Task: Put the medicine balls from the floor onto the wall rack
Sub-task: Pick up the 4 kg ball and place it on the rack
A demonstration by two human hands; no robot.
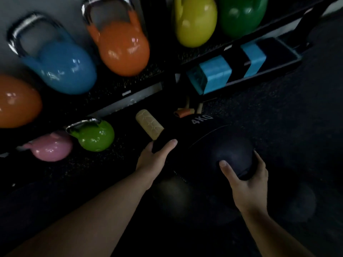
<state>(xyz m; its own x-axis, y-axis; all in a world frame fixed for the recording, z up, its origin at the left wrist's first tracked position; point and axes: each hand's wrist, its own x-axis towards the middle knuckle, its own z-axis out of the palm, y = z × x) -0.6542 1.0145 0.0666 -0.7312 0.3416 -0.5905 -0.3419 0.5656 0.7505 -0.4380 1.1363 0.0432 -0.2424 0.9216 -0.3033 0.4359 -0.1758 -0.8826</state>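
Note:
A black medicine ball marked 4KG (200, 141) is between my two hands, low over the dark floor. My left hand (154, 160) grips its left side, fingers curled over the edge. My right hand (246, 179) cups its right side, thumb on the front. Two more dark balls lie dimly on the floor: one (172, 195) below my left wrist, another (298, 201) at the right. The black rack (115, 101) runs across the upper half of the view.
The rack holds kettlebells: blue (61, 69), orange (124, 49), yellow (194, 21), green (241, 13), another orange (16, 101), small green (94, 136), pink (50, 147). Blue foam blocks (213, 75) sit on a low tray. A beige roller (148, 125) lies by the ball.

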